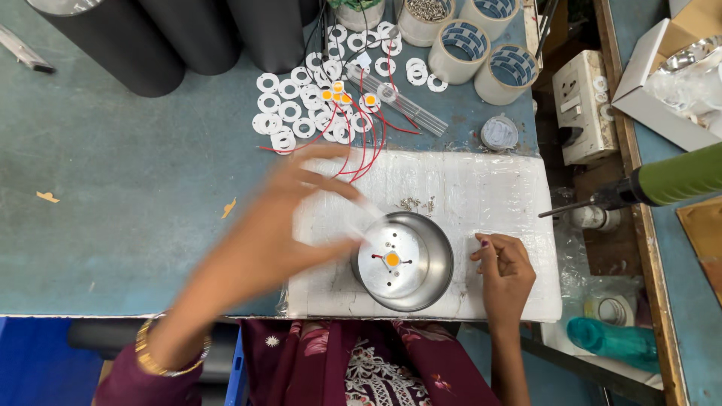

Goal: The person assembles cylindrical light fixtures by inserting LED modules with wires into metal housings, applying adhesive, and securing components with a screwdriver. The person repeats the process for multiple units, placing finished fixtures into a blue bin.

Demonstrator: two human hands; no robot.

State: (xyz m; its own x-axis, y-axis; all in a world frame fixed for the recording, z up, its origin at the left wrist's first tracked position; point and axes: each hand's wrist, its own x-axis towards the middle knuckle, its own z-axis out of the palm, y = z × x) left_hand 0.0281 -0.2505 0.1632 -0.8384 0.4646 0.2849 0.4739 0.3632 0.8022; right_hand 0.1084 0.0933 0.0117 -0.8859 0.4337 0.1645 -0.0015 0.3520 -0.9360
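Left hand (289, 218) is motion-blurred, fingers loosely spread, pinching a pale blurred piece at the fingertips; what it is can't be made out. Just right of those fingertips sits the round metal reflector dish (403, 261) with an orange LED chip (392, 259) at its centre, on a white foam pad (481, 195). Right hand (502, 268) rests curled on the pad, just right of the dish, fingers pressed together, nothing visibly held. Beyond the left fingertips: small screws (418, 203), red wires (361, 146), white ring washers (289, 113), tape rolls (481, 45). Far right of the right hand, a green power driver (662, 180).
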